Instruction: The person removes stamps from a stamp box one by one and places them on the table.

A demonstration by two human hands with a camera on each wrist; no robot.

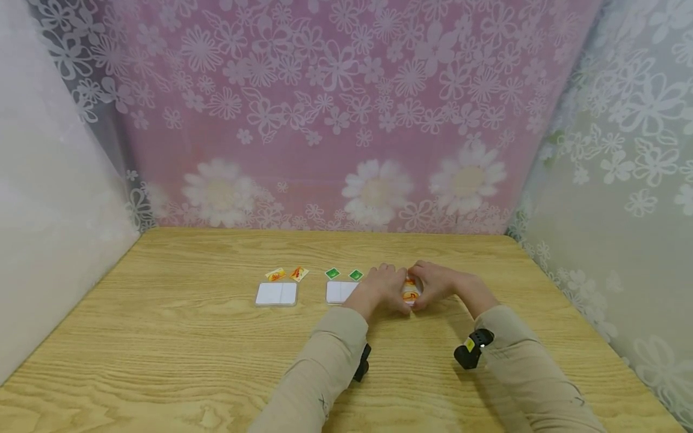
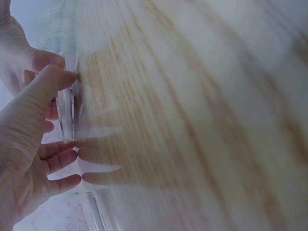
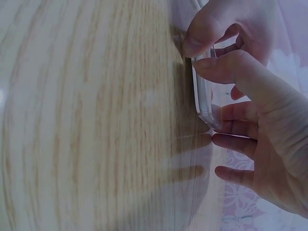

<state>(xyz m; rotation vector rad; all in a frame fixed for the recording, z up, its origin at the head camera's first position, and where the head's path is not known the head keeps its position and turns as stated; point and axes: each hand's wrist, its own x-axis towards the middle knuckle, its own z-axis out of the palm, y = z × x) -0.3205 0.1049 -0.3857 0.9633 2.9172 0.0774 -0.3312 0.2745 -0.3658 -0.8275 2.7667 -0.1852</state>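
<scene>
A flat clear plastic case (image 1: 410, 296) with an orange-and-white picture showing through it sits between the two hands at the right of the row. The left hand (image 1: 381, 288) grips its left side, with the thumb at the near edge and fingers at the far edge. From the other side the right hand (image 1: 440, 280) holds it in the same way. In the left wrist view the case's clear edge (image 2: 68, 113) is close over the table, both thumbs side by side on it. Clear layers of the case (image 3: 204, 98) show in the right wrist view too.
A white-faced clear case (image 1: 277, 293) lies at the left, and another white case (image 1: 340, 291) is partly behind the left hand. Beyond them lie two orange picture cards (image 1: 275, 275) and two green cards (image 1: 332, 273). Floral curtains (image 1: 335, 120) enclose the wooden table (image 1: 162, 349).
</scene>
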